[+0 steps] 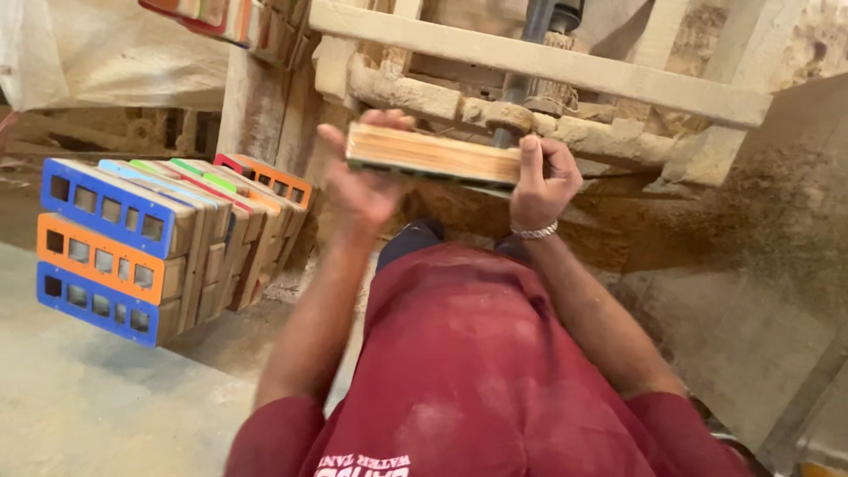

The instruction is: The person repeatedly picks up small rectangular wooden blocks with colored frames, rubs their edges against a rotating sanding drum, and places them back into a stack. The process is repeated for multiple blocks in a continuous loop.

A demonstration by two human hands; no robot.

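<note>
Wooden block, long and flat, pale edge toward us: held at chest height between both hands, in front of the dusty wooden machine frame.

Nearest to us, red shirt dusted with fine sawdust, filling the lower middle of the view. Both forearms rise from it.

Left hand: fingers spread and curled round the left end of the block, thumb up beside the near edge. A holding grip, not tight by the look of it. Right hand: closed on the right end, thumb pressed up against the near edge; a metal bracelet sits on that wrist. So the block is carried by its two ends, level, slightly lower on the right.

To the left, near the floor, a stack of painted wooden frames with rows of square cut-outs, faces blue and orange, more colours behind. More painted pieces show at the top edge.

Behind the block, a dark upright shaft runs down through the frame; we cannot tell whether it turns.

Risks, as we judge them: the left-hand grip is loose, so the block could twist or drop if it catches. Fingers wrap the ends close to the shaft; if it is running, a slip would bring them against it. Dust on everything makes surfaces slick.
</note>
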